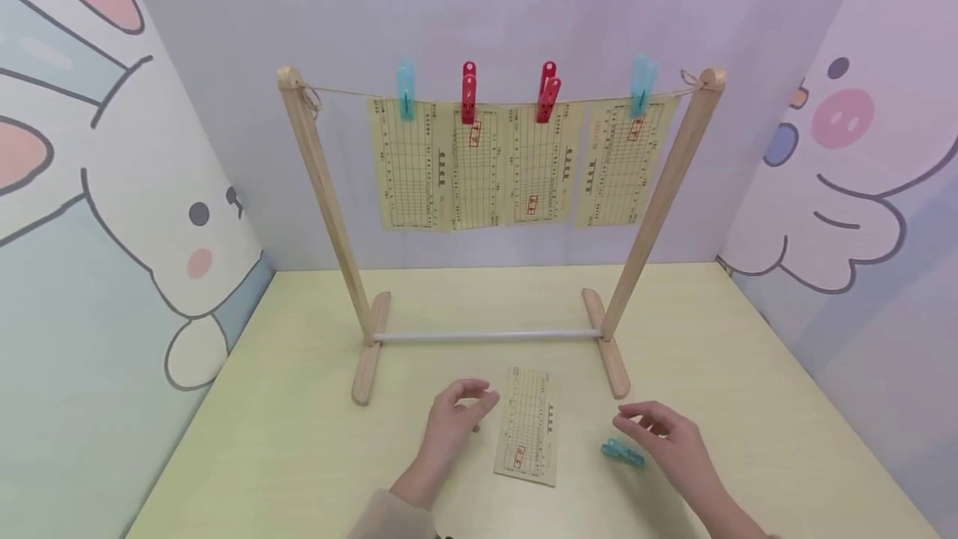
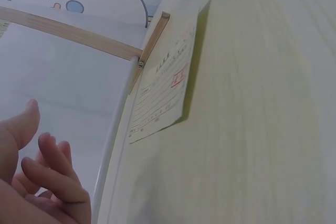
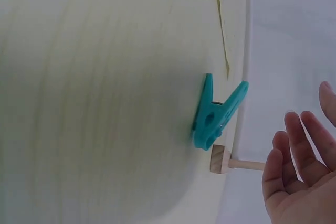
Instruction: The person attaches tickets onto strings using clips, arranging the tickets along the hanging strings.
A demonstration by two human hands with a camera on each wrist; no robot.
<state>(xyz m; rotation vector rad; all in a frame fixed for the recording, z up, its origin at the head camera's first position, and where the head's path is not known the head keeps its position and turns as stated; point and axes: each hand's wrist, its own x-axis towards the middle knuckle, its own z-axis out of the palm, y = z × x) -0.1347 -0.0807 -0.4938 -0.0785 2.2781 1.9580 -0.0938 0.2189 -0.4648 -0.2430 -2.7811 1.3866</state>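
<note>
My left hand, fingers loosely bent and holding nothing, hovers just left of a small yellowish printed paper slip with a red stamp. In the left wrist view the slip lies beyond the fingers, one edge raised off the table. My right hand is above and beside a teal clothespin on the tabletop, with a gap between its relaxed fingers and the pin. The right wrist view shows that clothespin lying on its side, apart from the hand.
Behind stands a wooden rack with a left post, right post and white crossbar. Several similar slips hang from its string, clipped by two light-blue pins and two red pins. Cartoon-printed walls enclose the table.
</note>
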